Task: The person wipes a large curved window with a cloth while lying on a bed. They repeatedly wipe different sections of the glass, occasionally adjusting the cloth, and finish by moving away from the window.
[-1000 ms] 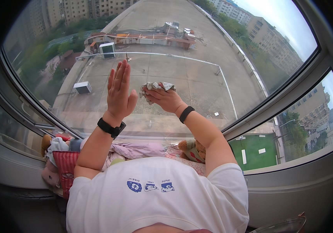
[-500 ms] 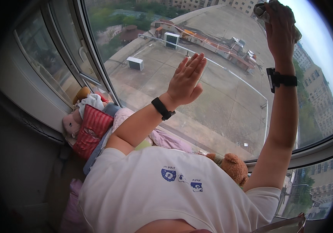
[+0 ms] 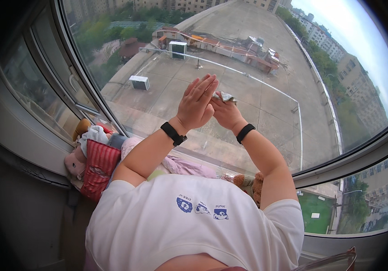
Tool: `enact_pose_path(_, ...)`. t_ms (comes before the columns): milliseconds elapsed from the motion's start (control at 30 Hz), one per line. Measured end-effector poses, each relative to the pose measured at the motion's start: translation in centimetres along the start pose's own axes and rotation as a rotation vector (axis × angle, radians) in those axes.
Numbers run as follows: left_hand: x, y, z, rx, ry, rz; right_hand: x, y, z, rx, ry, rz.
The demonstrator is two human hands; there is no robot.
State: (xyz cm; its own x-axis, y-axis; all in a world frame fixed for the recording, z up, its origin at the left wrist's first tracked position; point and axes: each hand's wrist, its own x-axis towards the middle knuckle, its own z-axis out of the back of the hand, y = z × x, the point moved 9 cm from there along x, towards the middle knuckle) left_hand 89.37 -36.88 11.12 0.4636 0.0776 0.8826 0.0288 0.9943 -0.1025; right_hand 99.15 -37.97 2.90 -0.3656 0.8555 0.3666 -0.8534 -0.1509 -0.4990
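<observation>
A big window pane (image 3: 257,104) stands in front of me. Stretched out and flat, the fingers of my left hand (image 3: 195,105) are at the glass with nothing in them. Just to its right, my right hand (image 3: 227,114) is closed on a crumpled, pale patterned cloth (image 3: 228,97), which shows above the knuckles. The two hands are so close that they overlap in the head view, and part of the right fingers and of the cloth is hidden. Both wrists wear black bands.
Along the sill lie a red striped cushion (image 3: 100,167), a pink plush toy (image 3: 75,163), pink bedding (image 3: 189,166) and a brown teddy bear (image 3: 257,187). A window frame with a handle (image 3: 73,83) is on the left. Outside is a rooftop with white boxy units.
My right hand has come down and left with the cloth, from the upper right of the pane to beside my left hand. The view has shifted; my left hand stays stretched out.
</observation>
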Motion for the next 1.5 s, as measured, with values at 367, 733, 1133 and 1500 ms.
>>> enact_pose_path(367,0.0,2.4,4.0,0.082,-0.106,0.069,9.2,-10.2,17.1,-0.252,-0.416,0.069)
enact_pose_path(733,-2.8,6.9,6.8,0.125,-0.143,0.169,15.1,-10.5,19.2,-0.137,-0.714,-0.203)
enact_pose_path(1133,-4.4,10.7,8.6,0.116,-0.108,0.203,11.3,2.5,0.1,-0.143,-0.107,0.297)
enact_pose_path(1500,0.9,13.4,14.2,0.097,-0.177,0.112,28.1,-14.5,31.6,-0.333,-0.696,-0.095)
